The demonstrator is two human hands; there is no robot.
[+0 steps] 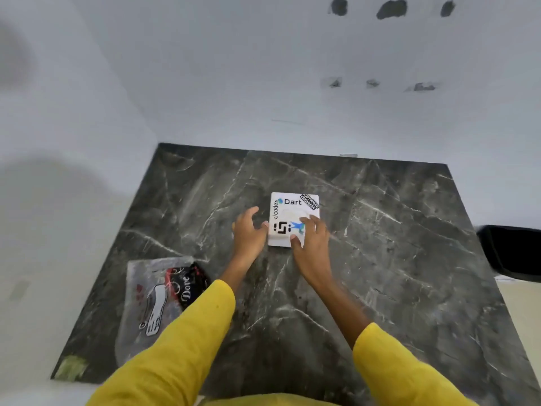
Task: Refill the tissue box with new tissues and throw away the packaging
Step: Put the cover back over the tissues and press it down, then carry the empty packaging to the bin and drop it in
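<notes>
The white stickered tissue box [293,218] is pressed under the right hand [311,241], fingers laid flat on its lid; the left hand [248,232], fingers spread, touches its side. The crumpled tissue packaging [158,297] lies nearer-left on the dark marble surface [395,244].

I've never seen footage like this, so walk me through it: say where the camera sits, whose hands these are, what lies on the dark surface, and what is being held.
There is one picture, from a wide-angle camera worn on a person's head, looking down at their own arms in yellow sleeves. No machine is involved.

On the dark marble surface sits a white tissue box covered in stickers. The left hand rests against its left side, fingers spread. The right hand lies on its top and near edge. Neither hand has lifted it.

Nearer, on the left, lies a clear plastic packet with printed labels. A black container shows at the right edge.
</notes>
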